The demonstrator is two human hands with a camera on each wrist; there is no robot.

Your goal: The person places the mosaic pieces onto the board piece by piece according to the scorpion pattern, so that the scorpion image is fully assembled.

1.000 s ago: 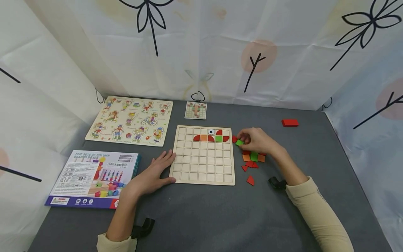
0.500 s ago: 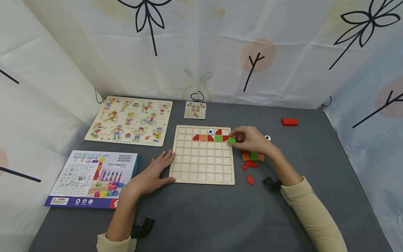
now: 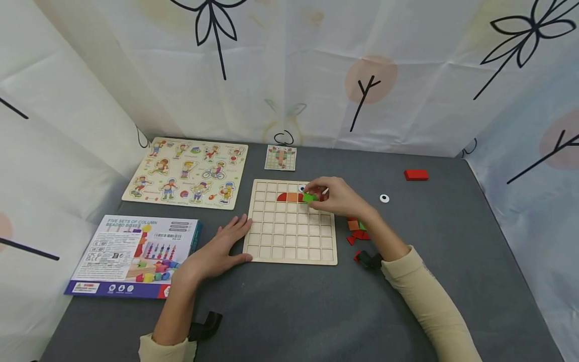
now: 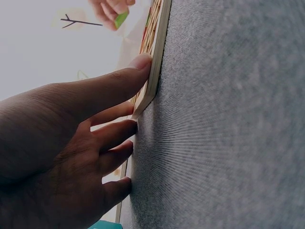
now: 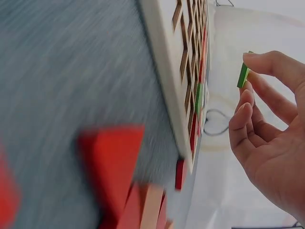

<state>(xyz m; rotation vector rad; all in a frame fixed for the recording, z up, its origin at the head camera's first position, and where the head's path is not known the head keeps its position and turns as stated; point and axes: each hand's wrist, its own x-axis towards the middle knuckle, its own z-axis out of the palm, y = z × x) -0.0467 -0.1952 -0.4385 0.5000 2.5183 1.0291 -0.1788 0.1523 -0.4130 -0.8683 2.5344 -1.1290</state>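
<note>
A wooden grid board (image 3: 289, 241) lies on the grey table, with a red curved piece (image 3: 281, 197) and an orange square (image 3: 293, 197) in its upper rows. My right hand (image 3: 339, 198) pinches a green square tile (image 3: 309, 198) above that row. The right wrist view shows the tile (image 5: 243, 71) between thumb and fingertips, raised over the board. My left hand (image 3: 221, 249) rests at the board's left edge. Its thumb (image 4: 141, 62) touches the board's edge while the other fingers stretch out along the side. The right hand hides some pieces on the board.
Loose red, orange and green pieces (image 3: 353, 225) lie right of the board, partly behind the right forearm. A white eye disc (image 3: 384, 198) and a red block (image 3: 416, 175) are farther right. Behind the board is a pattern card (image 3: 280, 158); leftward are a picture puzzle (image 3: 185, 173) and a box (image 3: 117, 256).
The right hand has carried the green tile leftward from the loose pieces to above the board's second row. The eye disc is now uncovered. The left hand has stayed put.
</note>
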